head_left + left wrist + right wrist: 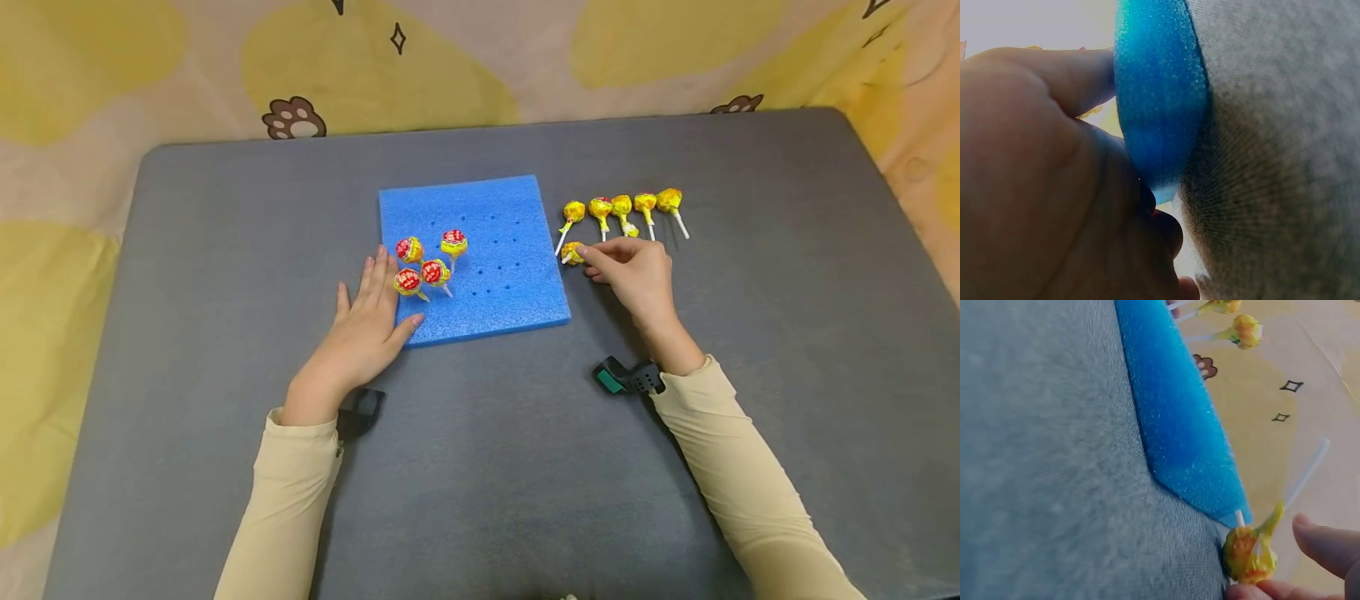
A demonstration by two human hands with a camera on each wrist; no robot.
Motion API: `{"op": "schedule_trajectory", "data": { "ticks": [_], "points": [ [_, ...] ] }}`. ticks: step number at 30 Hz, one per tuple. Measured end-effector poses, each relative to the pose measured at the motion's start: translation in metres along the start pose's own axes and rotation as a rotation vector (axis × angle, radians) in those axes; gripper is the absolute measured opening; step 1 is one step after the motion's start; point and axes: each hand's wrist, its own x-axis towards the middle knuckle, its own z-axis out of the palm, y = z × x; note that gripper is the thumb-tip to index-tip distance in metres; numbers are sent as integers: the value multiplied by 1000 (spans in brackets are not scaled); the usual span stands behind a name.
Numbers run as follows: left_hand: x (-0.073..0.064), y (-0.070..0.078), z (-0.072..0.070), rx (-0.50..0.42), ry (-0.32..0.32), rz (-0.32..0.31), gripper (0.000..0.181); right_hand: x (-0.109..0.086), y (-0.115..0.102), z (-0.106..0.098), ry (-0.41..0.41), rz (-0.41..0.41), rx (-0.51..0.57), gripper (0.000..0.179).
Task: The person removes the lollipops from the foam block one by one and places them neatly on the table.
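Observation:
My left hand [358, 329] lies with straight fingers along the left side of a blue foam board [487, 208], its thumb on the board's near left corner. In the left wrist view, the foam's edge [1160, 94] is close to that thumb. Several lollipops with red-and-yellow wrappers [453, 242] stand in the board's left part. Right of the board, my right hand [637, 271] holds a yellow-wrapped lollipop [572, 253] at its fingertips. In the right wrist view, this lollipop [1250, 553] has its white stick pointing up; the exact finger contact is partly hidden.
A row of several yellow-wrapped lollipops [622, 206] lies on the grey table [487, 467], just beyond my right hand. Small holes dot the board's middle and right. A patterned yellow cloth [465, 67] hangs behind the table's far edge.

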Motion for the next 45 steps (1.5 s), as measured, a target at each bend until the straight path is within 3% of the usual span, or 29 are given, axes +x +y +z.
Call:
{"op": "schedule_trajectory", "data": {
  "ticks": [3,6,13,16,21,31,45],
  "points": [
    [0,0,0,-1,-1,1,76,4,-3,4,0,-44,-174,35],
    [0,0,0,-2,1,3,76,6,-6,4,-35,-74,-261,32],
    [2,0,1,4,10,9,77,4,-1,-13,-225,-82,-167,29],
    [3,-1,2,0,8,9,77,-1,5,-23,-257,-73,-122,31],
    [2,-2,0,-8,0,0,77,-4,14,-26,-200,-77,-100,32],
    [-2,-4,1,-16,-2,4,76,-7,16,-1,-146,-172,-20,26],
    [1,-2,1,-8,4,10,77,-9,17,-10,-125,-130,46,29]
  ]
}}
